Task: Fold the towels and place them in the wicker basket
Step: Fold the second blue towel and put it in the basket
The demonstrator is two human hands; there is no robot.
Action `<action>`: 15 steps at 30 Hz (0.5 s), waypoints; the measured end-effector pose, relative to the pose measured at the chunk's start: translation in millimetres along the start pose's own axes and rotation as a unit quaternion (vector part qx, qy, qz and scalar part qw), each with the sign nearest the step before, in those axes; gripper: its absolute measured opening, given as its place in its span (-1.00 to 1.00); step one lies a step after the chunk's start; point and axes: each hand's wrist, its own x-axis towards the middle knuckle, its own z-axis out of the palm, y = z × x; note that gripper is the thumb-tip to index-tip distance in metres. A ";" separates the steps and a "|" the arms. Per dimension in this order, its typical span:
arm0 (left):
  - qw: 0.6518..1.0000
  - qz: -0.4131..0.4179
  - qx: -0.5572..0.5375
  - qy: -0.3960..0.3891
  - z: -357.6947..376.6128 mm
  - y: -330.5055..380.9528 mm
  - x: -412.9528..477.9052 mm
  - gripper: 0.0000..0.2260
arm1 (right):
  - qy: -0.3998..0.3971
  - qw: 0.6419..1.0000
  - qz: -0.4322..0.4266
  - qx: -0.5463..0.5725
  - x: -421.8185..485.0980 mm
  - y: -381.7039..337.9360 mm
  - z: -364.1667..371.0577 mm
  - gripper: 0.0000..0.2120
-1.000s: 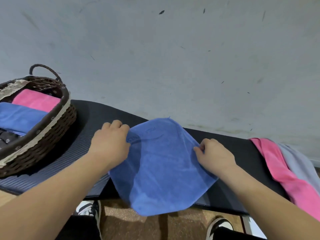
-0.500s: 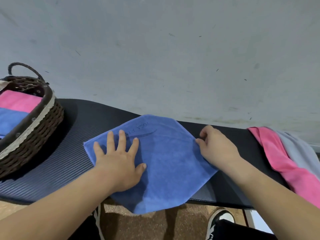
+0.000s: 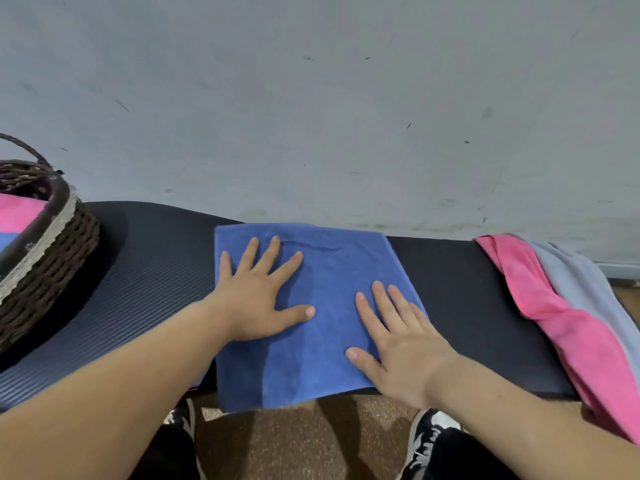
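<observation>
Left hand (image 3: 259, 292) and right hand (image 3: 398, 344), both flat and splayed, holding nothing, press blue towel (image 3: 329, 268) on mat (image 3: 450, 306), hem overhanging at 6 o'clock; soft, light, limp, likely best pinched at corners; wicker basket (image 3: 59, 251) at 9 o'clock.

Bare forearms (image 3: 114, 386), black trousers (image 3: 464, 459), black sneakers (image 3: 427, 441) with white markings.

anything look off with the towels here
The blue towel, pressed flat by the left hand and right hand, hangs over the black mat's near edge. The pink towel and grey towel lie bunched, trailing off its right end.
</observation>
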 end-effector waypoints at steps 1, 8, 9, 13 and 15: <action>1.000 0.022 0.000 0.016 0.9 3.8 5.2 -0.11 | -0.007 1.000 0.020 -0.014 -7.7 -1.6 1.6 -0.11; 0.985 0.158 0.003 0.063 4.6 33.6 -26.4 -0.23 | 0.068 0.997 -0.014 -0.039 -18.2 10.1 14.8 -0.16; 0.981 0.174 0.001 0.084 6.3 29.2 -34.7 -0.26 | 0.077 0.995 -0.052 -0.025 -17.9 11.4 16.4 -0.16; 0.961 0.225 0.001 0.163 19.9 3.9 -67.1 -0.48 | 0.067 0.989 -0.135 -0.003 -15.9 11.7 27.6 -0.21; 0.960 0.230 -0.016 0.160 23.1 -5.1 -82.7 -0.60 | 0.076 0.986 -0.149 -0.015 -14.4 12.6 34.4 -0.24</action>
